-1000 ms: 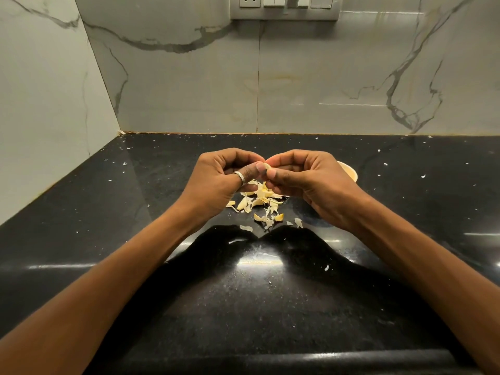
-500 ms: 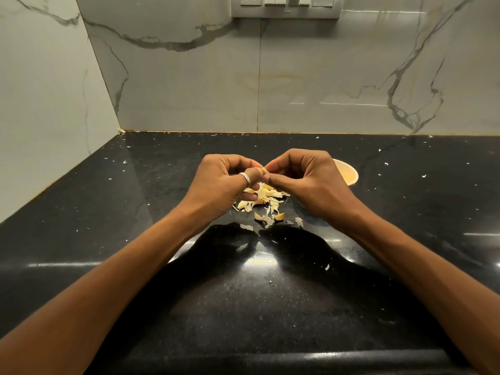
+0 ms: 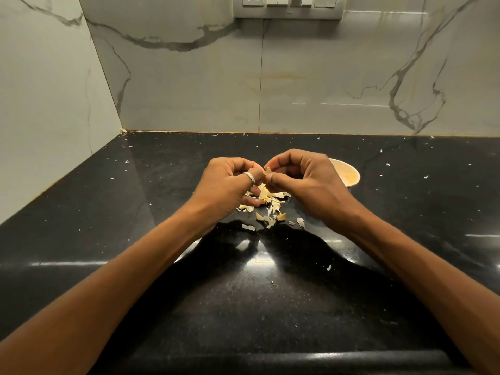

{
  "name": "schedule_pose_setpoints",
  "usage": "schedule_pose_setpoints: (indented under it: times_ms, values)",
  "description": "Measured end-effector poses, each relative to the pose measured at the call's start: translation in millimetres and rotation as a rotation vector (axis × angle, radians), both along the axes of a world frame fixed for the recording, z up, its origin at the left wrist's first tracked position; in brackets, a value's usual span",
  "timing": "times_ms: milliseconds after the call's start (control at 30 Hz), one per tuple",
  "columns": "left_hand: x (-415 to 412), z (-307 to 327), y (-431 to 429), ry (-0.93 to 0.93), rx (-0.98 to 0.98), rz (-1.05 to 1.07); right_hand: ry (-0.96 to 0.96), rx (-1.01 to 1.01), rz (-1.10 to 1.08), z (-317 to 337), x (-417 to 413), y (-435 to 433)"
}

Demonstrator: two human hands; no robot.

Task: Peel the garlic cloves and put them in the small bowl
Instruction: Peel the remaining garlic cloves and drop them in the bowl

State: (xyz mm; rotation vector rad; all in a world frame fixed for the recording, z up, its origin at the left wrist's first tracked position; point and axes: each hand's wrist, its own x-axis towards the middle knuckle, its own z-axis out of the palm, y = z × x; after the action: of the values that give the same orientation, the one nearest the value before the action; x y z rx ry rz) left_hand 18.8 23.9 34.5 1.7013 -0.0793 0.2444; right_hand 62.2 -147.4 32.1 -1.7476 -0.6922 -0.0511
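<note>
Black polished stone counter (image 3: 243, 307), speckled with pale flecks; 2 bare forearms reach across it from the near edge.
1 loose flake (image 3: 329, 267) between the forearms, nearer the right one.
Heap of garlic skins (image 3: 270, 209), cream and yellow, on the counter under the hands.
Left hand (image 3: 227, 188), fingers curled, silver ring (image 3: 249, 176) on 1 finger.
Right hand (image 3: 305, 180), fingers curled, fingertips meeting the left's.
Garlic clove (image 3: 267, 170), pinched between both hands above the heap, mostly hidden.
Small bowl (image 3: 349, 174), pale, behind the right hand, partly covered; contents not discernible.
Grey-veined marble wall (image 3: 311, 77).
Switch plate (image 3: 288, 6), top edge.
</note>
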Motion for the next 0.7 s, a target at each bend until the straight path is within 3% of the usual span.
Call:
schedule_pose_setpoints:
  times_ms: [333, 700]
  values:
    - [0.8, 3.4, 8.0, 0.006, 0.008, 0.055, 0.255, 0.282, 0.07, 10.3, 1.0, -7.0]
    - [0.1, 1.4, 1.5, 0.042, 0.04, 0.001, 0.128, 0.153, 0.007, 6.7, -2.3, -3.5]
